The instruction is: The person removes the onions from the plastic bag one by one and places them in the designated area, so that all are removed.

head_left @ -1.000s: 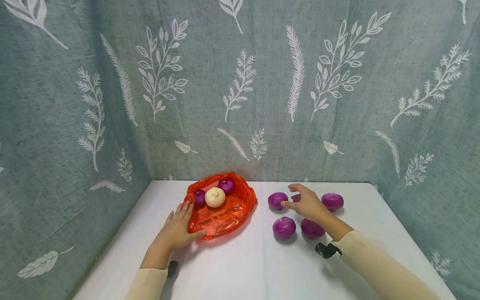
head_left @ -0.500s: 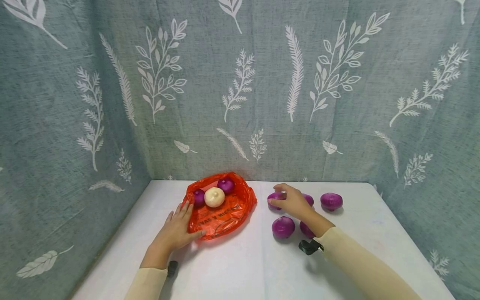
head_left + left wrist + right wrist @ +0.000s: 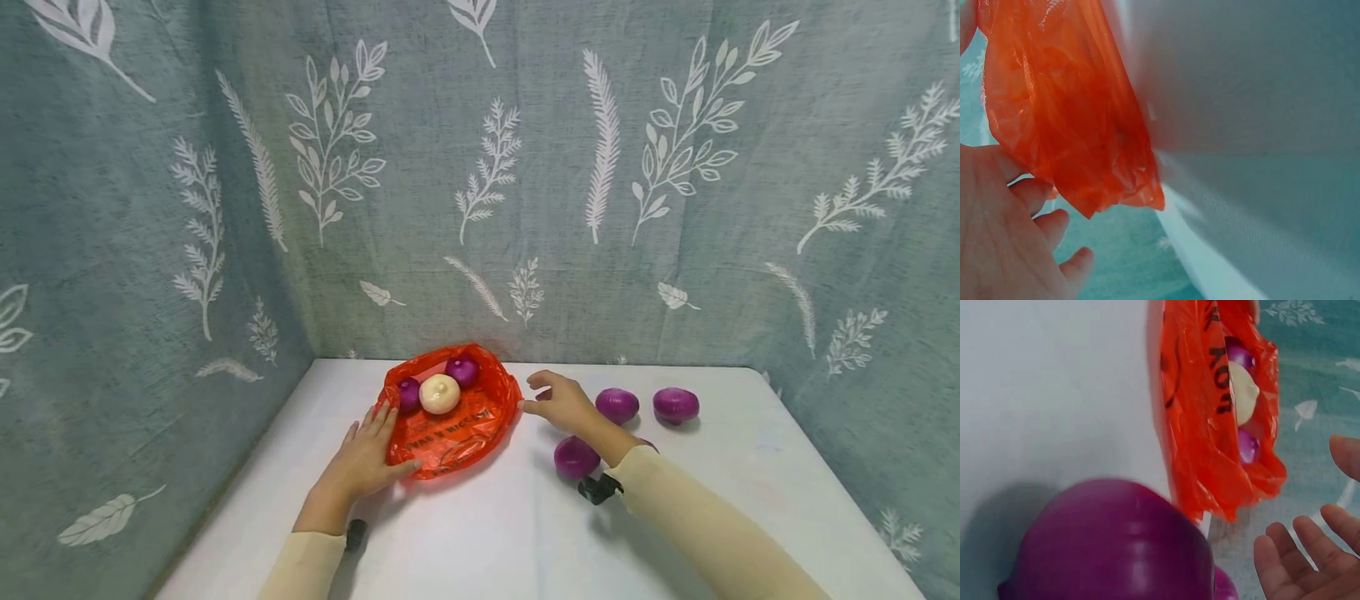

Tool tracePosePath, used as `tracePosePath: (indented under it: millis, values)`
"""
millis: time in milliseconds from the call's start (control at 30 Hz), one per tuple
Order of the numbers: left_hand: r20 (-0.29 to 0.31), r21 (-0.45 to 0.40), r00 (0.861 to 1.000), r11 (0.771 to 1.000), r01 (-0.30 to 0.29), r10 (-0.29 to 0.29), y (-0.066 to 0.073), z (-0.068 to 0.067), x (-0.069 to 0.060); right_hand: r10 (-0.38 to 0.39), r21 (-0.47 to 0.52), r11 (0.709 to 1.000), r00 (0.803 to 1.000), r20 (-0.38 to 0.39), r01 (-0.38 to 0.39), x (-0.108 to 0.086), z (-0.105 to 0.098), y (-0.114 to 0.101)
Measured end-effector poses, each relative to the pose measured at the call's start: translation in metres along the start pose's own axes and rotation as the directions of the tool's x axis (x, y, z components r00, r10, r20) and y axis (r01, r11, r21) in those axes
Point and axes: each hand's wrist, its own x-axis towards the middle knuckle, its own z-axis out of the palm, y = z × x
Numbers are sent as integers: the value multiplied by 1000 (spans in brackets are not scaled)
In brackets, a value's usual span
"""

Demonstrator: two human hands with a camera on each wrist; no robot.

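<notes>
An orange-red plastic bag [image 3: 465, 446] lies on the table with its mouth wide. Inside it sit a cream-coloured onion [image 3: 439, 394] and two purple onions [image 3: 462, 371]. My left hand [image 3: 363, 458] rests against the bag's left side, fingers spread and thumb at its front rim. Beside the bag's right rim is my right hand [image 3: 566, 407], its fingers loosely bent around nothing visible. In the right wrist view those fingers [image 3: 1316, 553] stand apart from the bag. A large purple onion [image 3: 1116, 544] fills the lower foreground there, with a sliver of another behind it.
Right of my right hand lie two purple onions [image 3: 617, 406] at the back of the white table [image 3: 480, 542]. Nearer is another purple onion [image 3: 576, 457]; one more is mostly behind my forearm. A leaf-patterned grey-green cloth [image 3: 420, 208] hangs behind and at the sides.
My right hand has moved left, past the back-left loose onion, to the bag's right rim. That onion no longer shows in the head view. My left hand stays at the bag.
</notes>
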Motion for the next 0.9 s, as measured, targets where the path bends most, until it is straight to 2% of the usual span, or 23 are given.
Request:
tracePosePath:
  millis: [167,333,467,700,900]
  values:
    - [24,16,1000,1000,-14,14,2,1,1,-25,23,999,1000,5,25,4,9,-2]
    - [13,36,1000,999,-13,13,2,-1,1,-48,54,997,999,15,47,14,21,-5]
    - [10,37,1000,999,-2,1,0,-3,0,-34,32,999,999,24,33,23,31,-10]
    - [22,37,1000,999,5,-6,-2,1,0,-80,6,997,996,33,80,32,44,-16]
    - [22,24,1000,1000,6,-6,-1,-1,0,-74,-21,997,994,74,76,42,56,-24]
